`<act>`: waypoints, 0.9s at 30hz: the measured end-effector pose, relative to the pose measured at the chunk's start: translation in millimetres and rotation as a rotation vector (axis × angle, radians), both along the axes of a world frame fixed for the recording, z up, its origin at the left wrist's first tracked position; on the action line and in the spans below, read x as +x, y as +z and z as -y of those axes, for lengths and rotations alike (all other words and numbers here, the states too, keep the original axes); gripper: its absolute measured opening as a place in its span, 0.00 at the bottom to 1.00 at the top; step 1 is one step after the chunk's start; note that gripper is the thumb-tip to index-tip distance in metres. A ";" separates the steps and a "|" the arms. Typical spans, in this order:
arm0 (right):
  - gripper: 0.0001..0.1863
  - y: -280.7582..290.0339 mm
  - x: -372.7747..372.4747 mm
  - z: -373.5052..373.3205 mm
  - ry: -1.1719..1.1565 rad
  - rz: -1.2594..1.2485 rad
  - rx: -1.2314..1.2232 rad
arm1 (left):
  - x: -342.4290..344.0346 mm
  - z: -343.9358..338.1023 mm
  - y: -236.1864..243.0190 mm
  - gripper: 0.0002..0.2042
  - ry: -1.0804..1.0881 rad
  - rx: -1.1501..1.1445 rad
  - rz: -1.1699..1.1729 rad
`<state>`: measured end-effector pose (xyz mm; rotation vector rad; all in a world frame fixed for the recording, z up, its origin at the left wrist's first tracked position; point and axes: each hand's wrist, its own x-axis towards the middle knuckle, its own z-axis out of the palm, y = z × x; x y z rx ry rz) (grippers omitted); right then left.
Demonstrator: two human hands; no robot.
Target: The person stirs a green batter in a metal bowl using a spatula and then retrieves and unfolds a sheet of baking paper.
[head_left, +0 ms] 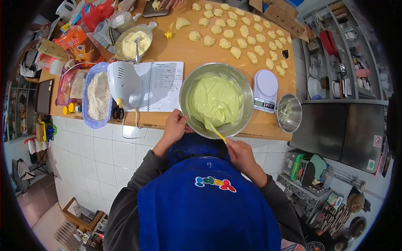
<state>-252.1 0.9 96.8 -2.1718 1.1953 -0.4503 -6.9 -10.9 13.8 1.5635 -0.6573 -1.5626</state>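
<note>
While the left hand (176,126) is gripping the near left rim of the steel bowl (247,106), the right hand (241,154) is holding a yellow spatula (217,133), its blade resting in pale green batter (215,98). The bowl is sitting at the near edge of the table (167,48), between an open notebook (167,85) on the left and a white scale (266,82) on the right.

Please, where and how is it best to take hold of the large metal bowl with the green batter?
Grip the large metal bowl by its rim, probably from the near left, where the left hand holds it. The rim rises above the green batter, leaving an edge to pinch; the white scale crowds the right side, and the spatula crosses the near-right rim.
</note>
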 end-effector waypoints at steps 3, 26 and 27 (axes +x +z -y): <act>0.10 -3.0 0.2 -4.6 0.038 -0.036 0.005 | 0.6 1.1 -1.9 0.06 0.022 0.006 -0.020; 0.13 39.4 -49.7 104.0 0.382 -0.386 -0.309 | 46.8 46.8 -4.0 0.07 -0.070 -0.176 0.308; 0.13 38.4 -46.4 106.1 0.372 -0.370 -0.319 | 42.7 45.3 -0.8 0.07 -0.056 -0.167 0.346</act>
